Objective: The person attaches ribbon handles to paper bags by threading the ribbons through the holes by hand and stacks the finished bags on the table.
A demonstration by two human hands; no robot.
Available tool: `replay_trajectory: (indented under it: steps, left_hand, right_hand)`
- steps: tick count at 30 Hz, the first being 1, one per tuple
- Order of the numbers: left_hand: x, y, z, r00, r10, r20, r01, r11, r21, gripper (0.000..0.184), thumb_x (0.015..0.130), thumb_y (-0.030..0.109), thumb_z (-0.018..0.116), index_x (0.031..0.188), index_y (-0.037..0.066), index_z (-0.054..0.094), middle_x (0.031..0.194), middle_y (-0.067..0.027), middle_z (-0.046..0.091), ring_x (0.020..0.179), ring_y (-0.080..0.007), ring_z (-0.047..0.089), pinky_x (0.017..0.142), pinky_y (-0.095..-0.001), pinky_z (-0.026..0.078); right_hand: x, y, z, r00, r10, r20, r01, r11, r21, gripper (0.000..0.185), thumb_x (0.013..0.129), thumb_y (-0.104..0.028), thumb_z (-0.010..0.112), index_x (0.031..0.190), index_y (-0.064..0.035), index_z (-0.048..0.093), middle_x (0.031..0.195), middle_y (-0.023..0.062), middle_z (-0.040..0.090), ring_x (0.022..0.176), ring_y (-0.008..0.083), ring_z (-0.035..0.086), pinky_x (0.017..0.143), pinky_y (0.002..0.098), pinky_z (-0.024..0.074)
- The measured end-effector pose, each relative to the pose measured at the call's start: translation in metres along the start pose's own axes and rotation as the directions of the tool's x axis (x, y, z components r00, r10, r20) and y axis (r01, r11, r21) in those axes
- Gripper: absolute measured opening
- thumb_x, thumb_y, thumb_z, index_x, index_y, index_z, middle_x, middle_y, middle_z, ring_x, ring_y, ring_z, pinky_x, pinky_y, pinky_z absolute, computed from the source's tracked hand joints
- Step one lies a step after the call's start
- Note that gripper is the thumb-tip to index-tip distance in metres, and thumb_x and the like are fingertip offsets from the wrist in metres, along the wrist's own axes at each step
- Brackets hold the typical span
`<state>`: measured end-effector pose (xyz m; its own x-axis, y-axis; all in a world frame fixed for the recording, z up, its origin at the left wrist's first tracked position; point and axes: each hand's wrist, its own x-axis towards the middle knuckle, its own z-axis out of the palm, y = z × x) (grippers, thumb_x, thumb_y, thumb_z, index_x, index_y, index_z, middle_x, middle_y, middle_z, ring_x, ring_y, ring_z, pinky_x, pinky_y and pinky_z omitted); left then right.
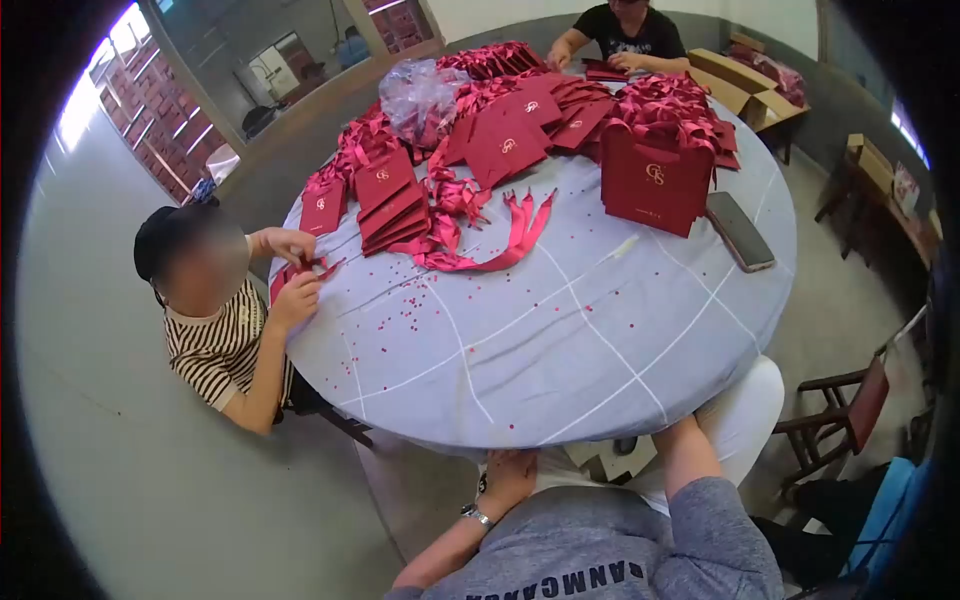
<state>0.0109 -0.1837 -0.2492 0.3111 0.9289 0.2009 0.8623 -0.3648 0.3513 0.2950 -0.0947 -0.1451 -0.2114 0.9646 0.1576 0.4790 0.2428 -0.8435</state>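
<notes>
My left hand (pixel 511 477), with a silver watch on its wrist, rests low over my lap at the near table edge. Its fingers are mostly hidden, and I see nothing held in it. My right forearm (pixel 690 460) reaches down to my white-trousered leg (pixel 755 415), and the hand itself is hidden beneath the table edge. Nearest to both is the round table's pale blue cloth (pixel 560 390) with white lines. Farther off stand an upright red gift bag (pixel 655 180) with gold lettering and a dark phone (pixel 740 232) lying flat beside it.
Red bags (pixel 390 195) and ribbons (pixel 500 250) are heaped across the table's far half, with a clear plastic bag (pixel 420 95) among them. Small red bits dot the cloth. A co-worker in stripes (pixel 215 340) handles a red piece at left; another person (pixel 635 35) works opposite. A chair (pixel 845 405) stands right.
</notes>
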Motion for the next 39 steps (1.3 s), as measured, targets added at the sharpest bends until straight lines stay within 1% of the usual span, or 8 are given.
replay_trajectory:
  steps: [2, 5, 7, 8, 10, 14, 19, 39]
  left_hand:
    - [-0.002, 0.001, -0.001, 0.993, -0.080, 0.091, 0.077, 0.997, 0.029, 0.019, 0.079, 0.022, 0.059, 0.091, 0.014, 0.071, 0.096, -0.0087, 0.067, 0.099, -0.0299, 0.059, 0.089, -0.0507, 0.040]
    - [0.002, 0.000, -0.001, 1.000, -0.001, 0.007, 0.001, 1.000, 0.019, 0.019, 0.079, 0.022, 0.059, 0.090, 0.013, 0.071, 0.095, -0.0090, 0.067, 0.099, -0.0296, 0.059, 0.089, -0.0495, 0.040]
    - [0.001, 0.000, -0.002, 0.974, -0.089, 0.209, 0.077, 0.995, 0.062, 0.017, 0.079, 0.022, 0.059, 0.087, 0.012, 0.070, 0.094, -0.0090, 0.067, 0.098, -0.0294, 0.059, 0.087, -0.0488, 0.041]
    - [0.001, 0.000, -0.003, 0.974, -0.089, 0.207, 0.077, 0.995, 0.065, 0.017, 0.079, 0.022, 0.059, 0.087, 0.012, 0.070, 0.094, -0.0090, 0.067, 0.098, -0.0294, 0.059, 0.087, -0.0488, 0.041]
    - [0.003, 0.003, -0.003, 0.993, 0.051, -0.108, -0.056, 0.998, -0.042, 0.019, 0.080, 0.022, 0.057, 0.088, 0.011, 0.071, 0.087, -0.0120, 0.068, 0.088, -0.0326, 0.062, 0.084, -0.0490, 0.044]
    - [0.002, 0.004, -0.003, 1.000, 0.024, 0.009, -0.024, 0.999, 0.023, 0.020, 0.078, 0.022, 0.058, 0.089, 0.012, 0.071, 0.089, -0.0112, 0.068, 0.090, -0.0317, 0.062, 0.084, -0.0493, 0.044]
    - [0.004, 0.002, 0.000, 0.990, 0.064, -0.122, -0.066, 0.998, -0.009, 0.015, 0.079, 0.022, 0.058, 0.082, 0.011, 0.068, 0.085, -0.0112, 0.066, 0.089, -0.0315, 0.061, 0.083, -0.0492, 0.042]
    - [0.002, 0.002, 0.000, 0.998, 0.024, -0.050, -0.025, 0.999, -0.021, 0.018, 0.078, 0.022, 0.058, 0.083, 0.009, 0.070, 0.091, -0.0135, 0.067, 0.091, -0.0342, 0.060, 0.081, -0.0503, 0.042]
  right_hand:
    - [0.005, 0.000, -0.001, 1.000, 0.011, 0.002, -0.011, 1.000, 0.010, 0.036, 0.086, -0.020, 0.059, 0.120, -0.0066, 0.059, 0.121, 0.0214, 0.058, 0.116, 0.0374, 0.052, 0.098, 0.0447, 0.0415]
    - [-0.001, 0.001, 0.002, 1.000, 0.011, 0.003, -0.011, 1.000, 0.020, 0.036, 0.086, -0.020, 0.059, 0.120, -0.0067, 0.059, 0.121, 0.0214, 0.058, 0.116, 0.0374, 0.052, 0.098, 0.0447, 0.0415]
    - [0.007, -0.001, -0.001, 1.000, 0.016, 0.006, -0.017, 0.999, 0.036, 0.036, 0.086, -0.020, 0.059, 0.120, -0.0067, 0.059, 0.121, 0.0214, 0.058, 0.116, 0.0374, 0.052, 0.099, 0.0447, 0.0414]
    - [0.008, -0.002, -0.001, 1.000, 0.017, 0.005, -0.017, 0.999, 0.041, 0.036, 0.086, -0.020, 0.059, 0.120, -0.0068, 0.059, 0.121, 0.0214, 0.058, 0.116, 0.0374, 0.052, 0.099, 0.0447, 0.0414]
    - [0.001, -0.001, 0.001, 1.000, 0.014, 0.001, -0.014, 0.999, 0.046, 0.036, 0.087, -0.020, 0.059, 0.120, -0.0068, 0.059, 0.121, 0.0214, 0.058, 0.116, 0.0374, 0.052, 0.099, 0.0447, 0.0414]
    - [0.003, 0.004, -0.002, 0.999, 0.043, -0.010, -0.042, 0.998, 0.055, 0.036, 0.087, -0.021, 0.059, 0.120, -0.0069, 0.059, 0.122, 0.0213, 0.058, 0.116, 0.0374, 0.052, 0.099, 0.0447, 0.0413]
    - [0.007, 0.003, -0.002, 0.999, 0.048, -0.009, -0.047, 0.996, 0.071, 0.036, 0.087, -0.021, 0.059, 0.120, -0.0070, 0.059, 0.122, 0.0213, 0.058, 0.116, 0.0374, 0.052, 0.099, 0.0448, 0.0412]
    - [-0.010, 0.010, 0.003, 0.997, 0.081, 0.007, -0.081, 0.983, 0.167, 0.036, 0.088, -0.022, 0.058, 0.121, -0.0074, 0.059, 0.123, 0.0211, 0.057, 0.117, 0.0373, 0.051, 0.099, 0.0448, 0.0407]
